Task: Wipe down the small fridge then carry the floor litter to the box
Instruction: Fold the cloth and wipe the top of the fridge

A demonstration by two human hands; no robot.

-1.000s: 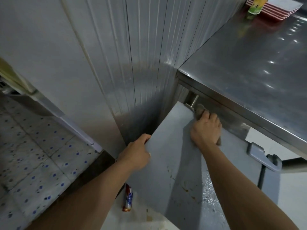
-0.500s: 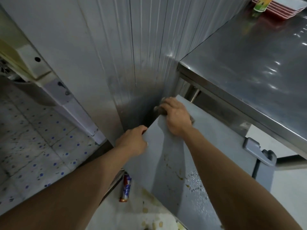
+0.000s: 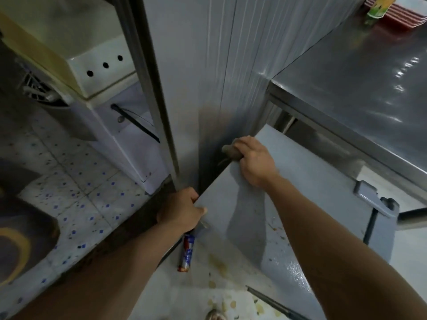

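The small grey fridge [image 3: 307,204] stands under the steel counter, its top stained and wet near the front. My right hand [image 3: 253,161] presses a brownish cloth [image 3: 230,151] on the fridge top's far left corner, next to the ribbed wall. My left hand [image 3: 181,210] grips the fridge's left edge, thumb on top. On the floor just below that hand lies a crushed red-and-blue can [image 3: 186,254]. More litter scraps [image 3: 216,266] dot the white floor near the bottom.
A steel counter [image 3: 360,82] overhangs the fridge at right, with red trays [image 3: 392,17] and a green carton [image 3: 376,8] at its back. The ribbed metal wall [image 3: 208,72] rises behind. A white appliance [image 3: 101,72] stands at left on tiled floor [image 3: 80,199].
My right hand with the cloth has slid from the fridge top's far right corner across to the far left corner. The left hand kept its grip on the left edge.
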